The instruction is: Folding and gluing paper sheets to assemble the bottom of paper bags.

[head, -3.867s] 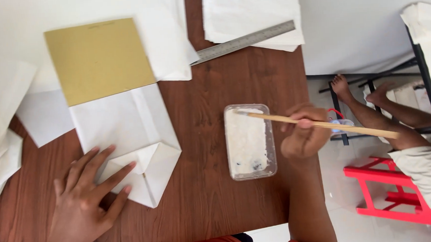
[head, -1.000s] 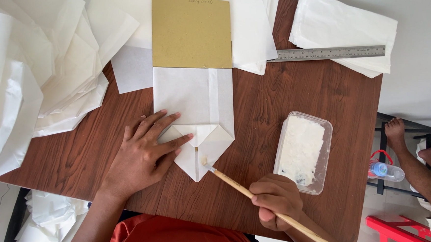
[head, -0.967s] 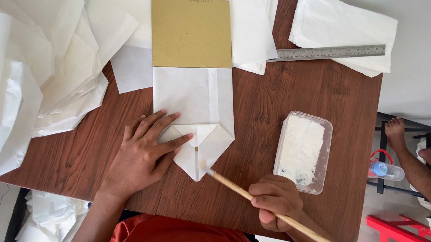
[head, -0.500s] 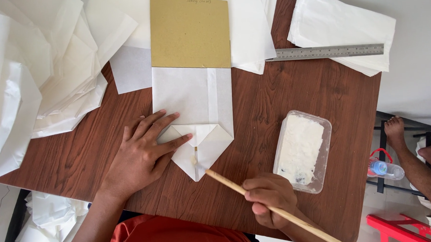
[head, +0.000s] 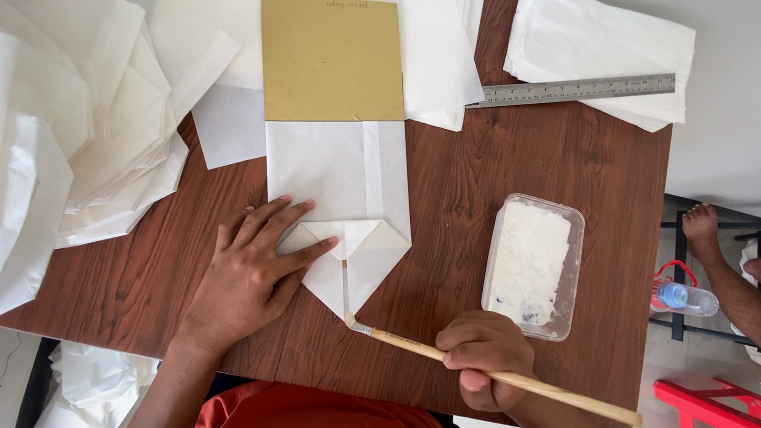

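Wooden table [head: 517, 172] carries loose white paper stacks [head: 56, 144]. A folded white paper bag [head: 345, 207] lies centred, its pointed flap toward the person. Left hand [head: 249, 273], fingers spread, presses the fold flat. Right hand [head: 484, 360] pinches a paste brush [head: 457, 358], its tip at the flap point. Risk: paste smearing onto the table if the tip overshoots.

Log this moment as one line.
left hand: pressing folded paper bag | right hand: holding brush, tip at fold point | paste tub: beside
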